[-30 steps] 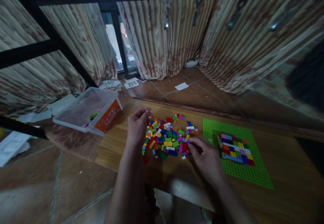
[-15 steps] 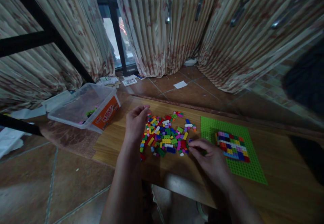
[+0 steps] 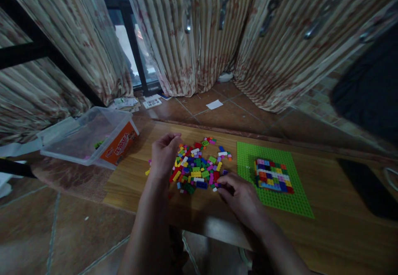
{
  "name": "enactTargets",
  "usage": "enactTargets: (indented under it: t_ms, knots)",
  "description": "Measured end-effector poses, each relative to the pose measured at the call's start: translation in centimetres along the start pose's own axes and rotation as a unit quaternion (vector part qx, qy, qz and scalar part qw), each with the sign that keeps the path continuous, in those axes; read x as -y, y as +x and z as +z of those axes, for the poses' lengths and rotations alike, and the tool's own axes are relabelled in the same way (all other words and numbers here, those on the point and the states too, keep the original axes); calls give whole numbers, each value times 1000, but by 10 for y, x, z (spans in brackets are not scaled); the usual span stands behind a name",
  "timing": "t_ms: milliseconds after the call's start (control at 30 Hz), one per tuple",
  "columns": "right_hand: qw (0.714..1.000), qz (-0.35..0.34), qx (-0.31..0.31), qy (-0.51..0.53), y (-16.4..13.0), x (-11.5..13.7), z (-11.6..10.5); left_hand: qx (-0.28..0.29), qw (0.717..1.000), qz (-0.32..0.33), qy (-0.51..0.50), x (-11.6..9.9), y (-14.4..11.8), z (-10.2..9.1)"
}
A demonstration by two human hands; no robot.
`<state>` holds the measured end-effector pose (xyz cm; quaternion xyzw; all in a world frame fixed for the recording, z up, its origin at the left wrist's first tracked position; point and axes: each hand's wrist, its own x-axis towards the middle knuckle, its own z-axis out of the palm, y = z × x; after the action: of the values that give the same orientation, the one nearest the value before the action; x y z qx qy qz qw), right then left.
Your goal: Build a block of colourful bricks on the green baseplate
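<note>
A pile of small coloured bricks (image 3: 199, 168) lies on a low wooden table (image 3: 326, 225). My left hand (image 3: 163, 155) rests at the pile's left edge, fingers curled over the bricks; whether it holds one is hidden. My right hand (image 3: 241, 196) sits at the pile's lower right, fingertips pinched down among the bricks. To the right lies a green baseplate (image 3: 273, 202) with a rectangular patch of mixed-colour bricks (image 3: 273, 175) built on it.
A clear plastic tub (image 3: 85, 136) with an orange label stands left of the table on a mat. A dark flat object (image 3: 367, 188) lies at the table's right. Striped curtains hang behind, above a tiled floor with scattered papers (image 3: 214, 104).
The view has shifted, so everything sits further left in frame. My right hand has slid down to the pile's lower right corner. My left hand stays at the pile's left edge.
</note>
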<state>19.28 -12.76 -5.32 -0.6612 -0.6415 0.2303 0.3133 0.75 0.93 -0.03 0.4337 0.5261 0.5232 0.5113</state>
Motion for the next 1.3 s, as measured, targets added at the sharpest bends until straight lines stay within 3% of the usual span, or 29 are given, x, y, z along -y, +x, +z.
enactTargets:
  t_ms: [367,567,767,1067,1300]
  knots:
    - [1000,0,-8,9,-2,-1,-2,22,999,12,20,7,-2,10]
    - [999,-40,26,23,-6,5,1,4,999,29,37,3,3,-2]
    - [996,-73,27,-38,-6,7,11,-28,996,34,75,-6,1,-9]
    - [990,-111,1,-89,-2,12,15,10,997,17,79,0,-3,6]
    - [995,-75,-58,20,-4,19,4,57,994,35,89,6,-12,26]
